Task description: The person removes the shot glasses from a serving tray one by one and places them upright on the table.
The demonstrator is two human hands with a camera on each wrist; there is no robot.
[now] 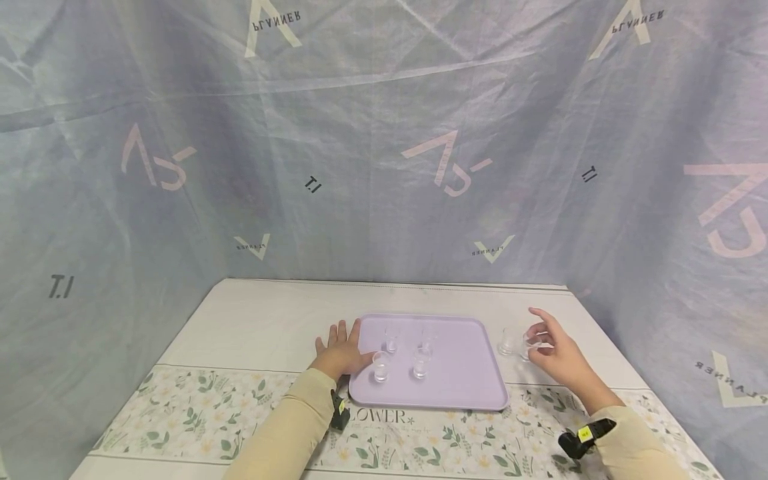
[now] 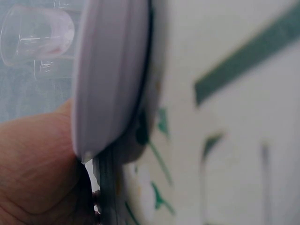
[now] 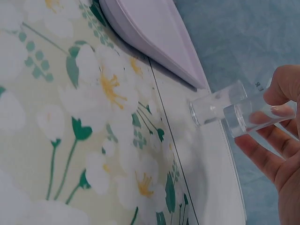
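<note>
A lilac tray [image 1: 462, 380] lies on the table and bears several small clear glasses, among them a front left glass [image 1: 381, 369] and a front right glass [image 1: 420, 367]. At the tray's left side rests my left hand [image 1: 342, 353], fingers spread, with the thumb reaching over the rim beside the front left glass. To the right of the tray, my right hand [image 1: 559, 355] holds a clear shot glass [image 3: 255, 113] between thumb and fingers. Another clear glass [image 3: 213, 108] stands on the white tabletop just left of the held one, overlapping it in the right wrist view.
A floral runner [image 1: 198, 413] crosses the front of the white table [image 1: 270, 320], partly under the tray's near edge. Grey-blue printed curtains [image 1: 372, 133] hang behind the table and on both sides. Each wrist wears a black camera strap [image 1: 585, 438].
</note>
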